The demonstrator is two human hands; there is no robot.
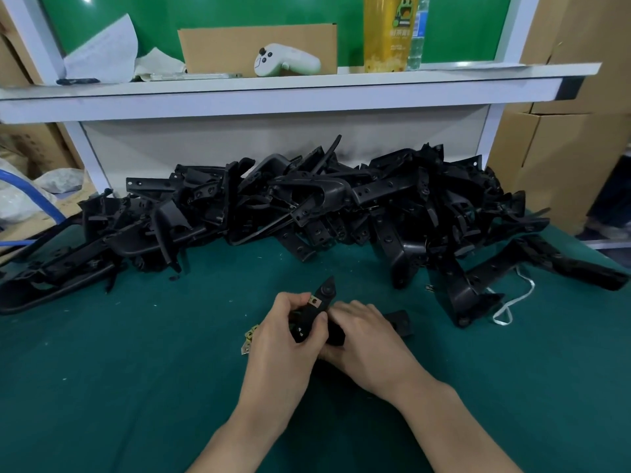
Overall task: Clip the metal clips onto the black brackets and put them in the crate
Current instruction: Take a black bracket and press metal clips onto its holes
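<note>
Seen from above, a person's two bare hands meet over a dark green surface and hold one black bracket between them. The left hand has its fingers and thumb curled round the bracket's middle. The bracket's narrow end points up and away from the person. A small brass-coloured metal clip sits on the bracket's edge, just above the left fingertips. The right hand lies knuckles-up over the bracket's lower part. Its fingers curl down out of sight, so it seems to be gripping the piece, though the hold itself is hidden. A black end sticks out beyond the right hand and may belong to the same bracket. A few loose clips lie on the surface just beside the left hand. Farther back, a long tangled pile of black brackets runs nearly from edge to edge, and a white cord trails near its right end. Above the pile, a white shelf carries a white game controller, a cardboard box, a tall yellow bottle and some papers.
</note>
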